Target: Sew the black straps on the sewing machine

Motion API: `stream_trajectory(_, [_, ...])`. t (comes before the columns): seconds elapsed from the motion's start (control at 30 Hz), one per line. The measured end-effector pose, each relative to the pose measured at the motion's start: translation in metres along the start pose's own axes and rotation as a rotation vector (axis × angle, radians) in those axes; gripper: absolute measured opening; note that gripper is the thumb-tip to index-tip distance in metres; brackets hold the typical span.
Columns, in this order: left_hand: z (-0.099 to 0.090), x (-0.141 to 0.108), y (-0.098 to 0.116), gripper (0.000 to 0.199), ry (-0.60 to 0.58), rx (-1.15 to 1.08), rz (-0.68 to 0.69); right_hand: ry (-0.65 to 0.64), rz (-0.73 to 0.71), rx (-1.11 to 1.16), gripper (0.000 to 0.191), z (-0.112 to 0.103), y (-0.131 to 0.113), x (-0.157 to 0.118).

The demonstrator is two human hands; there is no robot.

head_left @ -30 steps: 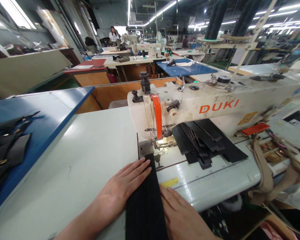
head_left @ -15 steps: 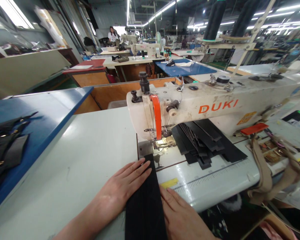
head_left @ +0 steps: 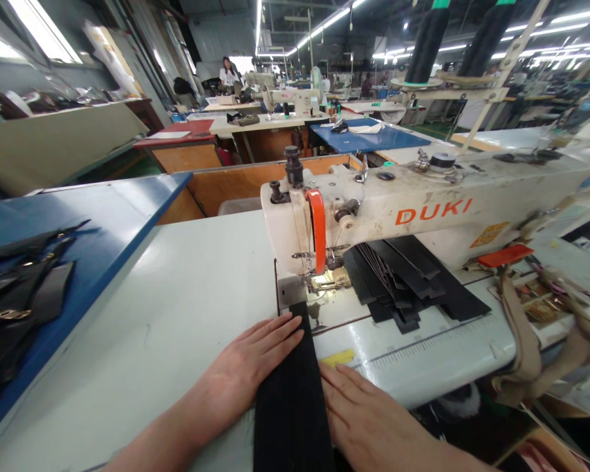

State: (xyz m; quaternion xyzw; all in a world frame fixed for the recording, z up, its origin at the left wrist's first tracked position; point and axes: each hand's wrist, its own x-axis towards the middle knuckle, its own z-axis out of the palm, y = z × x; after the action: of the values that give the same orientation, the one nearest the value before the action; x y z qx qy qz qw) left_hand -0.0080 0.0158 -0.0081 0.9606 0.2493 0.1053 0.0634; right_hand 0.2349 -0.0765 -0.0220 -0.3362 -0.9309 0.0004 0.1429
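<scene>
A long black strip of material (head_left: 295, 400) lies on the pale sewing table, its far end just in front of the presser foot area of the sewing machine (head_left: 432, 210). My left hand (head_left: 255, 357) rests flat on the strip's left side, fingers stretched out towards the far end. Along the right edge lies my right hand (head_left: 354, 406), fingers extended and touching the strip's side; its fingertips are partly hidden there. Under the machine arm is a fanned pile of black pieces (head_left: 398, 275).
On the left, a blue table (head_left: 113, 203) holds black straps with metal fittings (head_left: 24, 295). A beige strap (head_left: 516, 341) hangs beside a tray of small parts (head_left: 541, 295) at right. Thread cones (head_left: 425, 49) stand above the machine. A person (head_left: 229, 75) is far behind.
The whole view has shifted slightly, so the scene sits a little further right. Both hands stay in nearly the same place on the black strip.
</scene>
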Motion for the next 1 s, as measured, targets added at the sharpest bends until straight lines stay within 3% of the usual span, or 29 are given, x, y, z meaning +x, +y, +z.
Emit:
stream_trajectory(0.07, [-0.001,0.001,0.002,0.047,0.01,-0.022,0.0,-0.057,-0.018,0.031,0.057,-0.005,0.004,-0.005])
stream_trajectory(0.17, [-0.003,0.002,0.004,0.05,0.03,-0.054,-0.015,-0.099,0.1,0.071,0.075,-0.01,0.005,-0.007])
stream_trajectory(0.23, [-0.005,0.003,0.007,0.052,0.018,-0.066,-0.04,-0.082,0.208,0.092,0.075,-0.011,0.005,0.0])
stream_trajectory(0.3, [-0.008,0.004,0.01,0.053,0.008,-0.07,-0.043,-0.03,0.24,0.105,0.063,-0.012,0.007,0.011])
stream_trajectory(0.43, [-0.011,0.003,0.013,0.061,-0.005,-0.081,-0.022,0.114,0.11,0.056,0.027,-0.006,0.02,0.035])
stream_trajectory(0.5, [-0.011,0.003,0.012,0.064,0.013,-0.092,-0.007,0.156,0.044,0.013,0.019,-0.002,0.027,0.043])
stream_trajectory(1.0, [-0.004,0.01,0.005,0.045,0.073,0.03,0.079,0.245,-0.086,-0.064,0.018,0.004,0.05,0.053])
